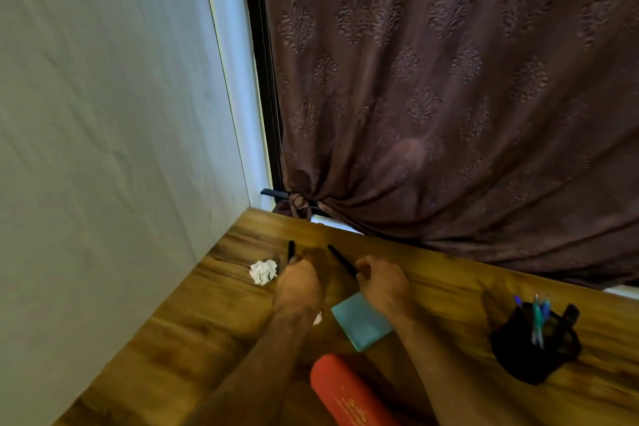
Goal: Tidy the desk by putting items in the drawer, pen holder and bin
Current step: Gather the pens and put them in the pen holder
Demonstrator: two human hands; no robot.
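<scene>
My left hand grips a black pen whose tip points away over the wooden desk. My right hand grips a second black pen, slanted up to the left. A crumpled white paper ball lies just left of my left hand. Another scrap of white paper peeks out under my left wrist. A teal notepad lies between my forearms, and a red case lies nearer me. A black mesh pen holder with several pens stands at the right.
A white wall borders the desk on the left. A brown patterned curtain, knotted at its lower left, hangs behind the desk's far edge. No drawer or bin is in view.
</scene>
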